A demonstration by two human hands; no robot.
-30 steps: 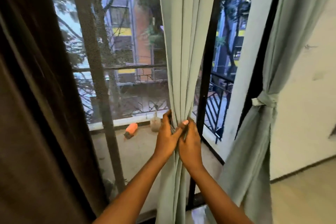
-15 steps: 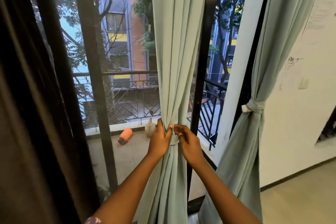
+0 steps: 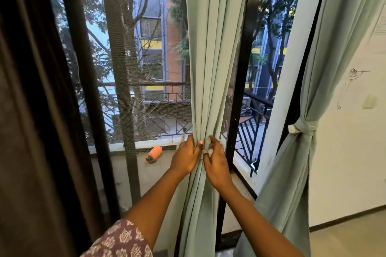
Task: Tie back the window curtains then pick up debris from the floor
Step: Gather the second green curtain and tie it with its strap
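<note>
Both hands pinch the gathered middle curtain (image 3: 208, 69) at the window: left hand (image 3: 186, 157) clamps the bunch, right hand (image 3: 216, 161) fingers curled on it, possibly working a tie, too blurred to confirm. Risk: grip slackens before fastening, pleats fan out. Right curtain (image 3: 325, 89) already tied.

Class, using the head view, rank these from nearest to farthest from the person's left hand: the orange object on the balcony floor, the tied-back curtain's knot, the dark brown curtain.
1. Orange object, just left of the left hand.
2. Tied-back curtain's knot, to the right.
3. Dark brown curtain, far left.
</note>
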